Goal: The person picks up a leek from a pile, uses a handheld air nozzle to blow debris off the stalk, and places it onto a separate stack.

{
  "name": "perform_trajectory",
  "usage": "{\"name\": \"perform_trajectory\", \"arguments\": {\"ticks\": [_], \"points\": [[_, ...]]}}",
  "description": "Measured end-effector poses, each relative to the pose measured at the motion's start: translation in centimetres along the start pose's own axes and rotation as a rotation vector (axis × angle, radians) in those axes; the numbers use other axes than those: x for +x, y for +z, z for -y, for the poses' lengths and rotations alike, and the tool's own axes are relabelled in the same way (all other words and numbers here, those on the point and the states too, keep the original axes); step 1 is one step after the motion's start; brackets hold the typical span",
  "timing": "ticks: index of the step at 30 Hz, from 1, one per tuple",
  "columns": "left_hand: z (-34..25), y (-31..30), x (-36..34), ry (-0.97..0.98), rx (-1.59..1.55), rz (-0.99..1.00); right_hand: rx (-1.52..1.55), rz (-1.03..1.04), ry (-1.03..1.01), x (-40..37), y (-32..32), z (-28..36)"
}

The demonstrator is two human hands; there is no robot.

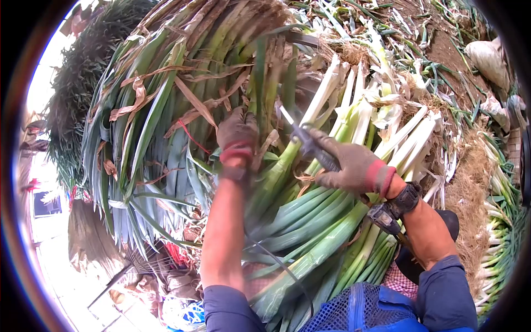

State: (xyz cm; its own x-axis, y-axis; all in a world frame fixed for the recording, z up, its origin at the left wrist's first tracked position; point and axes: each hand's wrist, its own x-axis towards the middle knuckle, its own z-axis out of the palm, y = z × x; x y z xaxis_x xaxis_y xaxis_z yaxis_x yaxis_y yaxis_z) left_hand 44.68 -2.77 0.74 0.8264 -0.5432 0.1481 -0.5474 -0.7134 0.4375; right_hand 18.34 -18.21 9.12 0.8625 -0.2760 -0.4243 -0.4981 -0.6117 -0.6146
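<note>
My left hand [238, 133], in a brown glove with a red cuff, is closed at the edge of a big heap of long green leaves [160, 116] with dry brown strips. What its fingers hold is hidden. My right hand [345, 163], gloved the same way, grips the dark handle of a tool [318, 150] whose narrow tip points up and left. Leeks with white stalks [409, 141] and green leaves [310, 221] lie beneath and beside my right hand, across my lap.
Loose leaf scraps lie on brown soil [442, 44] at the upper right. A pale sack [489, 63] stands at the right edge, above a row of leeks [492, 265]. A rake [146, 263] shows at the lower left. A thin cord [282, 265] hangs near my lap.
</note>
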Motion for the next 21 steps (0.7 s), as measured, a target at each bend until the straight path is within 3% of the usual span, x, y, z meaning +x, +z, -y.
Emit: {"name": "perform_trajectory", "arguments": {"ticks": [2,3,7,9,10,12,14,16,21], "points": [[0.3,0.0,1.0,-0.072,0.041,0.105,0.118,0.02,-0.147,0.2,-0.1,1.3],[0.2,0.2,1.2,-0.115,0.045,0.17,0.081,0.109,0.01,0.4,-0.9,1.8],[-0.3,1.0,1.6,-0.152,0.172,0.203,0.062,0.143,0.054,1.8,-1.4,2.0],[-1.2,1.2,1.1,-0.074,0.133,0.042,0.035,0.061,0.089,2.8,-1.4,1.7],[-1.0,1.7,1.1,-0.072,0.131,0.042,0.023,0.016,0.103,3.4,-1.4,1.5],[-0.7,2.7,0.9,0.179,0.136,0.035,0.024,-0.018,0.001,4.7,-1.0,0.3],[-2.1,2.6,0.0,0.189,0.165,0.067,-0.01,0.066,0.022,5.4,-2.1,1.7],[-3.2,2.5,-0.3,0.069,0.221,0.266,-0.061,0.03,0.091,8.1,-3.1,1.7],[-4.6,2.2,-0.5,-0.042,0.361,0.29,-0.077,-0.019,0.152,14.8,-6.1,1.5]]}}
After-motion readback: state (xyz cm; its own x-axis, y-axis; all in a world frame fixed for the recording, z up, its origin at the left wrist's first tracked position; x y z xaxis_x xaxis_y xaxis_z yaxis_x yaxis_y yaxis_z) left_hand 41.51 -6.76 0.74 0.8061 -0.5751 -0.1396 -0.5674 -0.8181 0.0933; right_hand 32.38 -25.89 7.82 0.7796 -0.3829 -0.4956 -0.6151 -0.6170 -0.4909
